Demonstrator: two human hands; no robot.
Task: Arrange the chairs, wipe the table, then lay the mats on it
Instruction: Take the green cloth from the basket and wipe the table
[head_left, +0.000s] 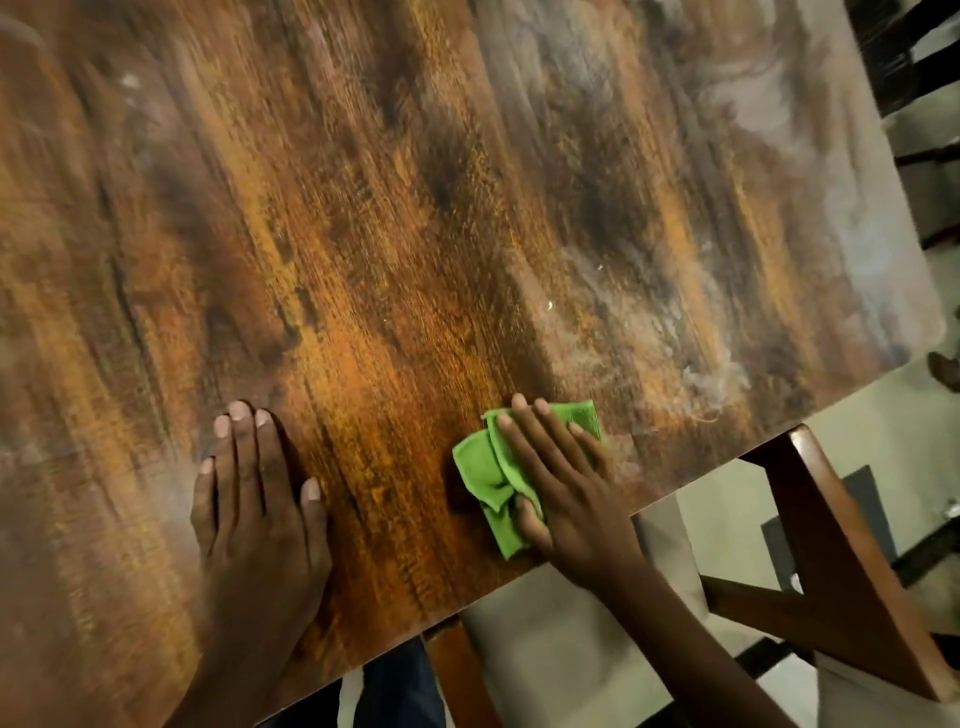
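A brown wood-grain table (395, 218) fills most of the view; its right part looks dusty and grey. My right hand (566, 488) presses a crumpled green cloth (491, 470) flat on the table near its front edge, thumb hooked over a fold. My left hand (260, 499) lies palm down on the table to the left of the cloth, fingers together, holding nothing. A wooden chair (826, 561) with a pale seat (561, 654) is tucked at the table's front right edge. No mats are in view.
A dark chair (919, 57) stands beyond the table's far right corner. Pale floor (872, 415) shows to the right of the table. My dark trouser leg (400, 691) appears below the front edge. A foot (948, 369) shows at the right border.
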